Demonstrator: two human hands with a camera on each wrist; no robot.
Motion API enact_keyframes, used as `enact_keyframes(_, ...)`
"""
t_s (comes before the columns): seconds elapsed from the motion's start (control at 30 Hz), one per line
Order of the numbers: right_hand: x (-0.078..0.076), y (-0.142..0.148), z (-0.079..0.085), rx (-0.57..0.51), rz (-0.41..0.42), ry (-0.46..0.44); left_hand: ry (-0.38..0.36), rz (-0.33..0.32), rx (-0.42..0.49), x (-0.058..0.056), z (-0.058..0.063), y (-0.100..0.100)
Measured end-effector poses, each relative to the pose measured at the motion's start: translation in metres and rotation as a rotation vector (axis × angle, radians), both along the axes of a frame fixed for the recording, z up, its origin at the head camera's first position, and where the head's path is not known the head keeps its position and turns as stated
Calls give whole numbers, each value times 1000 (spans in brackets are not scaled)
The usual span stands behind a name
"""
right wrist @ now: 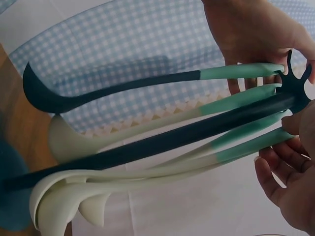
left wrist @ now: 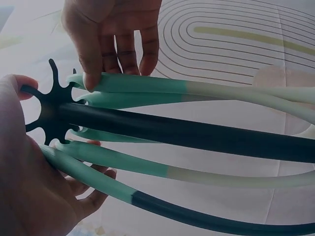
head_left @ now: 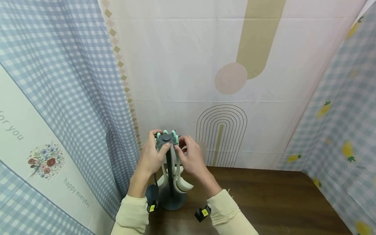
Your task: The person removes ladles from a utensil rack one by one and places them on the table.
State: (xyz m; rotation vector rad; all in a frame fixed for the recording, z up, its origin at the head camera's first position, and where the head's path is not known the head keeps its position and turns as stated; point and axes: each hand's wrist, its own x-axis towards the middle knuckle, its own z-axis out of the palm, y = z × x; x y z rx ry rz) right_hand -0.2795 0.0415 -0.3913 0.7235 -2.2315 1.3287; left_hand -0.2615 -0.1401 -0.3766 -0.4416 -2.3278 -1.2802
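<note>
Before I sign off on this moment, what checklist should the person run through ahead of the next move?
1. Stand base resting on the table: ok.
2. Left hand gripping the rack: ok.
3. Right hand pinching a green handle: ok.
4. That handle fully seated: cannot tell, its end is partly hidden.
5. Dark utensil hanging beside the others: ok.
6. One hand free: not ok.

Right-hand fingers (right wrist: 269,182) pinch a green handle (right wrist: 243,149) at the dark stand (right wrist: 147,143), across from a dark ladle (right wrist: 42,93).

The stand (right wrist: 172,138) is on the table (head_left: 264,199); utensils (right wrist: 74,140) hang around it; cloth (head_left: 176,65) behind.
</note>
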Motion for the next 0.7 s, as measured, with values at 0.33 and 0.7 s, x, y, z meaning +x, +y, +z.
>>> enact_keyframes(0.33, -1, 3, 0, 71, -3, 86, 1, -7, 4, -1, -1, 1)
enact_keyframes(0.7, -2, 3, -1, 59, 22, 48, 24, 0, 6, -2, -1, 2)
